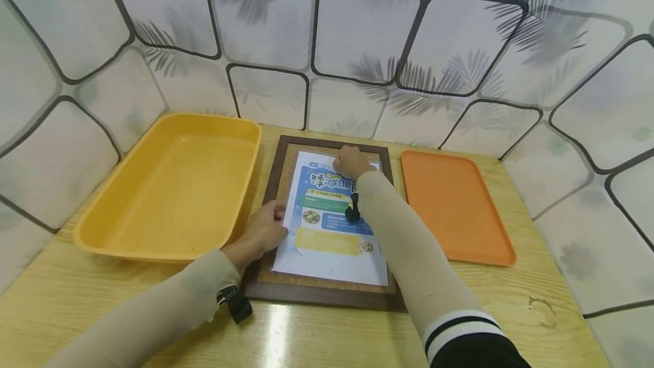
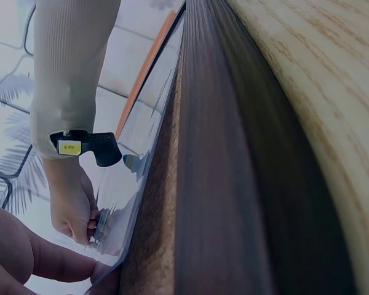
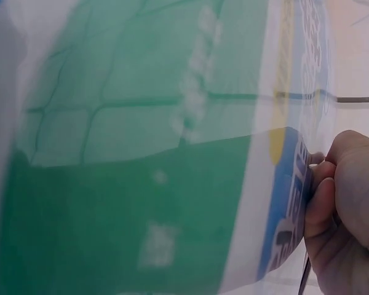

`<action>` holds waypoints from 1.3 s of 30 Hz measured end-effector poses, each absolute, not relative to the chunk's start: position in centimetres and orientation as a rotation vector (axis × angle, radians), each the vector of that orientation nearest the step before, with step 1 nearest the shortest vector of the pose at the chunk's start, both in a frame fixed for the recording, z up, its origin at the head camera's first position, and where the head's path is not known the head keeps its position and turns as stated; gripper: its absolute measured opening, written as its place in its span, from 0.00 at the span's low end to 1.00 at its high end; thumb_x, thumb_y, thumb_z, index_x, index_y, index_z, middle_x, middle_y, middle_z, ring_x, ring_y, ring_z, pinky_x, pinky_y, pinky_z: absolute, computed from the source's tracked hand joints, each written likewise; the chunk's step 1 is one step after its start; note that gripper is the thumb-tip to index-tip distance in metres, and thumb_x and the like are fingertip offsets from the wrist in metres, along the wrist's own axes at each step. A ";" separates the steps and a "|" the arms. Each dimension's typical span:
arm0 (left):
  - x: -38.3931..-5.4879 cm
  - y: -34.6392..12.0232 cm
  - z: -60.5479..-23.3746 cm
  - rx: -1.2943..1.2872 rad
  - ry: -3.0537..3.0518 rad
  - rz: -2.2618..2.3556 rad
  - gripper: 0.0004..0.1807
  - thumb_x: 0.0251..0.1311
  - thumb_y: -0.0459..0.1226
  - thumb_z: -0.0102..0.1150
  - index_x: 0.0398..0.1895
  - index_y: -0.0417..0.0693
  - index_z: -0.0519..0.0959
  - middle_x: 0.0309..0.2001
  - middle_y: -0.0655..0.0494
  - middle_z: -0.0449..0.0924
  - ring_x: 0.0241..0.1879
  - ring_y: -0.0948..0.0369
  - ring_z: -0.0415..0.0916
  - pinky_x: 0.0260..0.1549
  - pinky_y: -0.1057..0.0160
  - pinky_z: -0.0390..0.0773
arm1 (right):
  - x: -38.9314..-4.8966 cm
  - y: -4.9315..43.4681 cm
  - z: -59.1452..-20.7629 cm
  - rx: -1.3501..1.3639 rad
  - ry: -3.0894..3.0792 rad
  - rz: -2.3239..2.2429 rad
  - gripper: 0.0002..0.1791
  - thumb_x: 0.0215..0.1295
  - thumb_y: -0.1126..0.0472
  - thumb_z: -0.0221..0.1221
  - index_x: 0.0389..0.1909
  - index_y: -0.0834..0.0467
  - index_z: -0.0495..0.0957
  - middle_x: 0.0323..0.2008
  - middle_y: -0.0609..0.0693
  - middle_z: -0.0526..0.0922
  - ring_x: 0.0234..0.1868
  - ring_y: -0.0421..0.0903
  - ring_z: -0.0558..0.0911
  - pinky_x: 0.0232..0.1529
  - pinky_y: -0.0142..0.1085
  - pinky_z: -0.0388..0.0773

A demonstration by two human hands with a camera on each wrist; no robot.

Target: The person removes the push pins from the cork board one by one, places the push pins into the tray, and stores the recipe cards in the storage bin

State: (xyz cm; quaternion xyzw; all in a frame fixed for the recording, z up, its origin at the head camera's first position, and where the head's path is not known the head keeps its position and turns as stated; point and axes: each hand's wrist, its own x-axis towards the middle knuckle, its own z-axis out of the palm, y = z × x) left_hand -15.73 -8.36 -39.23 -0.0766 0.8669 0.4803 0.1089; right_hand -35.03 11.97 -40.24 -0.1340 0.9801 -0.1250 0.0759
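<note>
A cork board in a dark brown frame (image 1: 317, 294) lies flat on the wooden table. A blue, white and yellow printed sheet (image 1: 327, 226) lies on it. My left hand (image 1: 263, 230) rests at the sheet's left edge, its fingers (image 2: 55, 261) pressing the sheet down onto the cork. My right hand (image 1: 349, 162) is at the top of the sheet, fingers curled and pinching a small metal pin (image 2: 101, 222) against the paper. The right wrist view shows those curled fingers (image 3: 344, 209) over the glossy sheet (image 3: 141, 184).
An empty yellow tub (image 1: 168, 186) stands left of the board, touching its frame. A flat orange tray (image 1: 455, 203) lies to the right. Tiled walls close in the table (image 1: 536, 300) at the back and sides.
</note>
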 end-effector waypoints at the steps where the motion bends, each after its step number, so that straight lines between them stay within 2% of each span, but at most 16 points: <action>1: -15.7 -8.4 -39.2 -0.224 2.551 1.411 0.31 0.49 0.21 0.52 0.62 0.33 0.68 0.54 0.39 0.73 0.53 0.47 0.70 0.53 0.51 0.72 | -35.0 12.0 -40.2 -0.396 2.934 -0.379 0.19 0.69 0.61 0.44 0.15 0.56 0.60 0.20 0.51 0.63 0.17 0.42 0.61 0.21 0.36 0.65; 7: -15.6 -8.4 -39.3 -0.226 2.539 1.412 0.31 0.50 0.21 0.52 0.63 0.33 0.67 0.54 0.39 0.72 0.53 0.47 0.70 0.52 0.51 0.72 | -34.7 12.0 -40.2 -0.376 2.922 -0.367 0.18 0.71 0.61 0.44 0.18 0.56 0.61 0.23 0.52 0.64 0.19 0.43 0.62 0.27 0.38 0.68; 12: -15.8 -8.4 -39.3 -0.242 2.532 1.409 0.31 0.50 0.21 0.53 0.63 0.34 0.67 0.55 0.39 0.72 0.53 0.47 0.70 0.53 0.50 0.72 | -34.9 12.2 -40.6 -0.388 2.932 -0.423 0.21 0.71 0.62 0.44 0.14 0.55 0.60 0.15 0.48 0.59 0.15 0.42 0.57 0.22 0.36 0.63; 15: -15.8 -8.4 -39.3 -0.257 2.522 1.408 0.32 0.51 0.21 0.53 0.64 0.35 0.67 0.55 0.39 0.72 0.53 0.47 0.70 0.53 0.50 0.72 | -34.9 12.4 -40.8 -0.385 2.945 -0.480 0.21 0.70 0.62 0.45 0.14 0.55 0.61 0.15 0.48 0.60 0.15 0.42 0.57 0.22 0.36 0.62; 17: -15.8 -8.4 -39.3 -0.265 2.514 1.411 0.32 0.51 0.21 0.54 0.64 0.35 0.67 0.55 0.39 0.71 0.52 0.48 0.70 0.52 0.51 0.73 | -34.7 12.5 -40.8 -0.387 2.956 -0.499 0.18 0.70 0.62 0.45 0.18 0.57 0.65 0.20 0.49 0.65 0.18 0.44 0.63 0.27 0.38 0.67; 21: -15.8 -8.2 -39.3 -0.275 2.500 1.422 0.31 0.52 0.21 0.54 0.64 0.35 0.67 0.53 0.40 0.72 0.50 0.48 0.71 0.49 0.52 0.74 | -34.1 12.9 -40.7 -0.382 2.948 -0.565 0.09 0.69 0.62 0.47 0.33 0.60 0.74 0.33 0.53 0.75 0.30 0.48 0.73 0.40 0.42 0.72; 25: -15.9 -8.3 -39.3 -0.280 2.487 1.434 0.32 0.52 0.21 0.54 0.64 0.35 0.66 0.53 0.40 0.71 0.50 0.48 0.71 0.47 0.53 0.75 | -33.6 13.2 -40.2 -0.382 2.911 -0.664 0.10 0.70 0.63 0.48 0.42 0.62 0.76 0.38 0.55 0.78 0.35 0.50 0.75 0.44 0.44 0.74; 34: -16.4 -8.6 -39.2 -0.321 2.355 1.558 0.33 0.52 0.18 0.55 0.65 0.32 0.65 0.51 0.39 0.71 0.48 0.49 0.70 0.43 0.57 0.76 | -33.5 13.8 -39.6 -0.356 2.882 -0.694 0.11 0.70 0.60 0.49 0.46 0.61 0.74 0.41 0.54 0.79 0.39 0.49 0.78 0.48 0.43 0.74; 39: -16.3 -8.8 -38.8 -0.332 2.289 1.609 0.31 0.52 0.18 0.54 0.64 0.34 0.66 0.50 0.42 0.70 0.47 0.51 0.69 0.34 0.62 0.75 | -33.2 14.0 -39.2 -0.380 2.864 -0.722 0.10 0.69 0.61 0.50 0.46 0.60 0.74 0.39 0.53 0.80 0.36 0.48 0.80 0.46 0.42 0.75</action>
